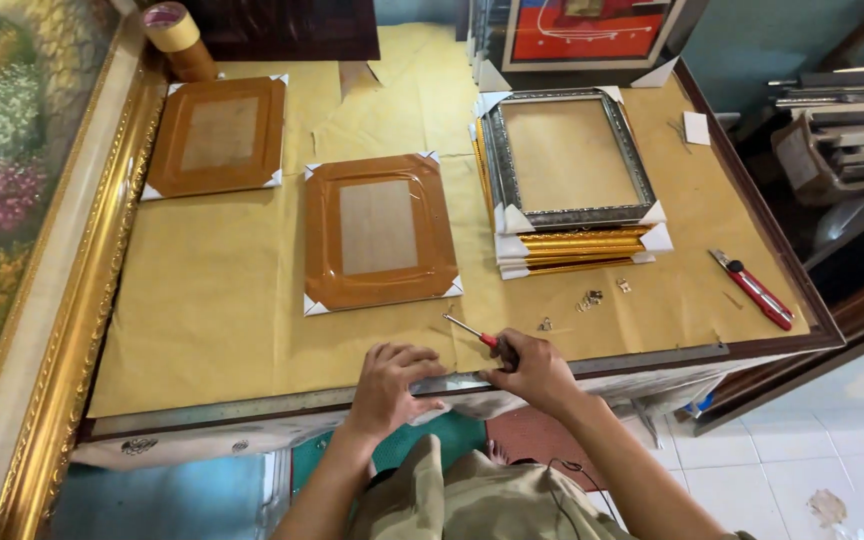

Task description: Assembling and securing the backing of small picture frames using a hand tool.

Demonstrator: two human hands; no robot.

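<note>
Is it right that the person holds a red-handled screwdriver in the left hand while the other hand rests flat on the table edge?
Not quite. The head view shows the red-handled screwdriver in the right hand; the left hand rests flat on the table edge.

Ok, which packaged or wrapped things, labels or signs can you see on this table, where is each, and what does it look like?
No signs, screens or readable labels.
Wrapped brown frame: far left, rectangular, white corner guards.
Second wrapped brown frame: centre, same look.
Stack of frames: right of centre, silver on top, gold below, white corner guards.
Tape roll: far left corner, tan.
Right hand holds a red-handled screwdriver; left hand rests at the table edge.
</note>
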